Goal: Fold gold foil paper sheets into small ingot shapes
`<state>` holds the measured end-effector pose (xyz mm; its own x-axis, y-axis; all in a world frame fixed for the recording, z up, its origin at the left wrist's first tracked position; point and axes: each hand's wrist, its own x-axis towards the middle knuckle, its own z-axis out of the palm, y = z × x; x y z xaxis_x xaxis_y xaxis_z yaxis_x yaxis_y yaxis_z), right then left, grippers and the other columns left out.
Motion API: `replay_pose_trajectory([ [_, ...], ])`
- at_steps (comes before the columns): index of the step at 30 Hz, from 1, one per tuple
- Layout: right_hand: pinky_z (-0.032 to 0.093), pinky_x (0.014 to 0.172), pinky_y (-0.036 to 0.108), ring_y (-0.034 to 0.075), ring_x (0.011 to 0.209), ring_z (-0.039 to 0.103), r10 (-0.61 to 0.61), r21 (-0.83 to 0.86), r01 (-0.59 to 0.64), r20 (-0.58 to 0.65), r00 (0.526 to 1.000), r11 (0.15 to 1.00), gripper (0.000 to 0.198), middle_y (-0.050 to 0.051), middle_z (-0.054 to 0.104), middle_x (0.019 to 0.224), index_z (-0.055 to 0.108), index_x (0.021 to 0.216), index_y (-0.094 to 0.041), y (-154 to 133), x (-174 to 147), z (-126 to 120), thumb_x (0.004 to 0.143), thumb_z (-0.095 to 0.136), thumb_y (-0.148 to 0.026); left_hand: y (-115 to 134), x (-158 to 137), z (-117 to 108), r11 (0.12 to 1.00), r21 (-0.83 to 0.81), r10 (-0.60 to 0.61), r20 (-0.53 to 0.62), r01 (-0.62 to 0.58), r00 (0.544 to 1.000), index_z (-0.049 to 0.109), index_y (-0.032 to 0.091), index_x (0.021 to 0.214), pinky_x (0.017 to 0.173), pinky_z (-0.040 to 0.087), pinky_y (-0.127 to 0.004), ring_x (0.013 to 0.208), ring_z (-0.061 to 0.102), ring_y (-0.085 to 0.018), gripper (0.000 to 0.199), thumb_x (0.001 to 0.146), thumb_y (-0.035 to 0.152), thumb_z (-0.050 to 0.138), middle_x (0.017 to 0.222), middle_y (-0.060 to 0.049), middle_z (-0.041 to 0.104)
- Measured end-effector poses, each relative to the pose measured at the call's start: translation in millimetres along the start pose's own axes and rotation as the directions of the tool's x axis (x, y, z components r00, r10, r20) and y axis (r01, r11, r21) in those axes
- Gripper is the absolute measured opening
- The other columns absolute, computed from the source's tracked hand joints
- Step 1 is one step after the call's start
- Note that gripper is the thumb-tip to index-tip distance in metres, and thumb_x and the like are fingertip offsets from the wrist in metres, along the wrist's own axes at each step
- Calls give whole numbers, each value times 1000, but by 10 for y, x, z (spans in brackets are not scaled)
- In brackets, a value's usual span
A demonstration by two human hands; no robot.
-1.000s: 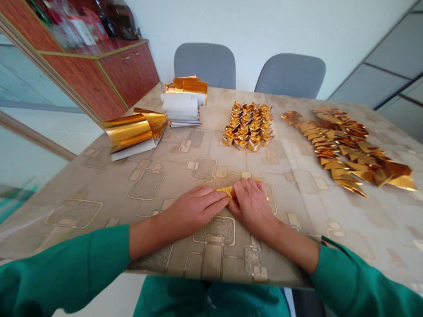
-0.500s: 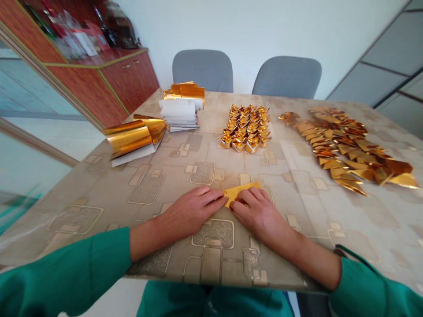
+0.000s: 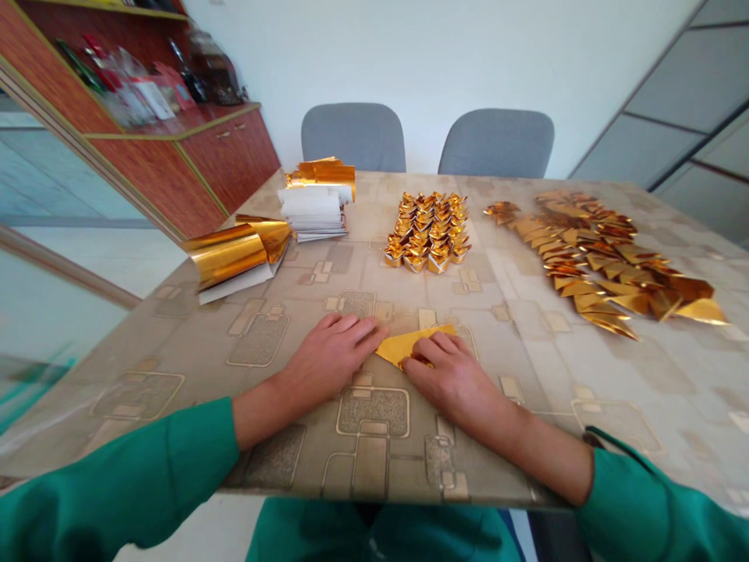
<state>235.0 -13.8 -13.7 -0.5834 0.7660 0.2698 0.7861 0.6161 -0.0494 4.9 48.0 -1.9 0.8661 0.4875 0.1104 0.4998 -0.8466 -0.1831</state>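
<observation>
As folding seems in hand, firm pressing is needed next

Curled gold-foil sheets with white undersides (image 3: 228, 257) lie beyond the fingers of the left hand (image 3: 324, 355). These are close together, at the left tip of the flat yellow paper (image 3: 406, 342). Upon it curl the fingers of the right hand (image 3: 448, 371); whether they pinch, I cannot tell. Farther right of these lie folded gold-foil pieces (image 3: 614, 269).

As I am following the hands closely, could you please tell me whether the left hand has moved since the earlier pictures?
Yes, the left hand has shifted leftward, judged against the printed rectangle just below its fingertips in view.
</observation>
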Motion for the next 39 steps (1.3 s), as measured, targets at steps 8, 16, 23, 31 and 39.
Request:
replay_pose_trajectory([
  [8, 35, 79, 34, 21, 85, 46, -4, -11, 4, -25, 1000, 1000, 10, 4, 61, 91, 64, 100, -19, 1, -3, 9, 91, 63, -22, 63, 6, -25, 994, -14, 109, -86, -110, 990, 53, 20, 132, 95, 35, -38, 109, 53, -22, 34, 100, 21, 40, 132, -7, 59],
  [16, 34, 79, 33, 20, 85, 47, 18, -3, -18, -16, 1000, 1000, 6, 4, 61, 87, 63, 86, -19, 7, 21, 14, 91, 63, -22, -93, 9, 81, 999, -41, 6, -89, -10, 996, 55, 26, 132, 91, 41, -40, 109, 54, -25, 40, 94, 15, 52, 129, -8, 60],
  [23, 33, 78, 33, 20, 85, 49, 41, 105, -40, -7, 999, 994, 15, 4, 61, 86, 66, 86, -20, 44, 40, -21, 95, 57, -26, 23, 30, -4, 976, -65, 184, -268, -208, 946, 63, 16, 114, 79, 47, -33, 91, 58, -20, 24, 98, 19, 45, 104, -8, 68],
  [31, 36, 80, 34, 22, 91, 52, 23, 242, -39, 69, 997, 970, 13, 5, 62, 94, 67, 95, -20, 125, 41, -118, 89, 65, -31, 103, 130, -10, 965, -32, 249, -181, -259, 951, 64, 14, 98, 67, 50, -31, 79, 59, -19, 15, 95, 15, 49, 86, -7, 66],
  [39, 37, 77, 32, 20, 87, 54, 2, 225, 4, -27, 1000, 974, 13, 5, 64, 90, 68, 100, -18, 160, 49, -118, 92, 61, -26, 135, 168, 35, 987, -25, 141, -342, -158, 929, 64, 15, 84, 62, 48, -28, 69, 59, -16, 18, 93, 14, 49, 76, -4, 66],
])
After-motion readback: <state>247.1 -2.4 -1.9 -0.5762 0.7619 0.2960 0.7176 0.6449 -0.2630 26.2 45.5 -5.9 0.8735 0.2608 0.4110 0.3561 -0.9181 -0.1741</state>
